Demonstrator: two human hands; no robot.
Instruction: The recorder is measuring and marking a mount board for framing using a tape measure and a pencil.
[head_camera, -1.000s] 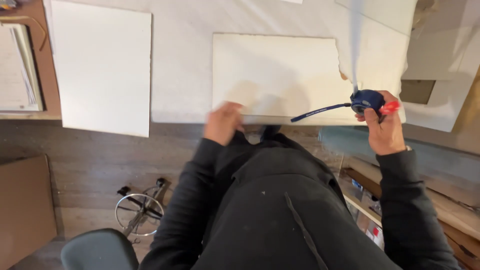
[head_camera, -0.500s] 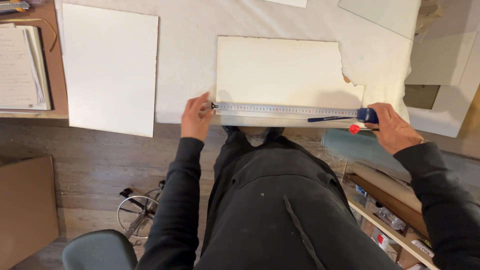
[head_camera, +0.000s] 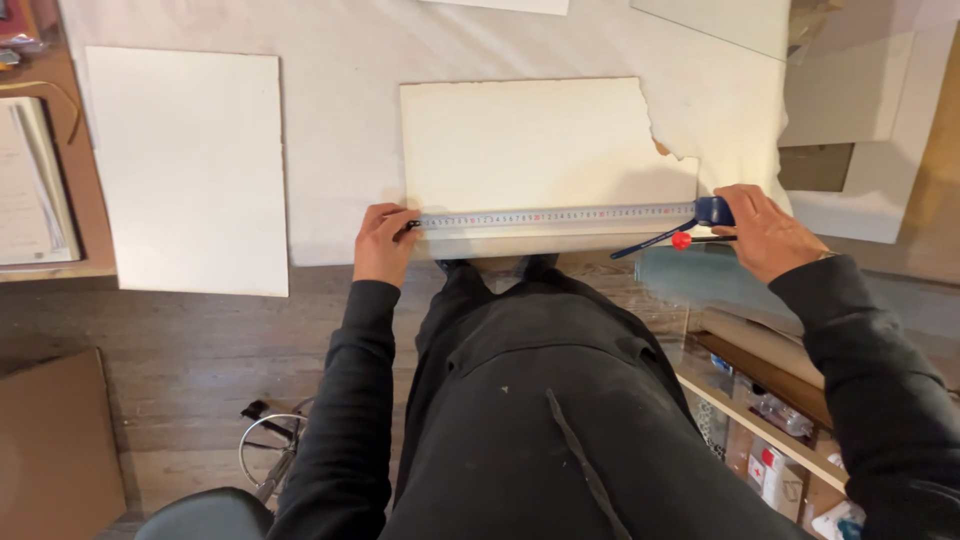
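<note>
A cream sheet of board (head_camera: 540, 145) with a ragged, broken right corner lies on the white-covered table (head_camera: 340, 60). A tape measure blade (head_camera: 555, 215) is stretched along the sheet's near edge. My left hand (head_camera: 383, 243) pinches the blade's end hook at the sheet's near left corner. My right hand (head_camera: 765, 230) grips the blue tape measure case (head_camera: 714, 211) at the sheet's near right corner, together with a pencil-like tool with a red end (head_camera: 681, 240).
A second white sheet (head_camera: 185, 165) lies to the left. A notebook (head_camera: 30, 185) rests on a wooden surface at far left. White boards (head_camera: 880, 130) lie at right. Shelves (head_camera: 770, 400) with small items, a cardboard piece (head_camera: 50, 450) and a chair (head_camera: 215, 515) stand below.
One second ago the tape was closed in my right hand and my left hand was at the sheet's edge. The blade is now pulled out along the near edge, my hands apart at its ends.
</note>
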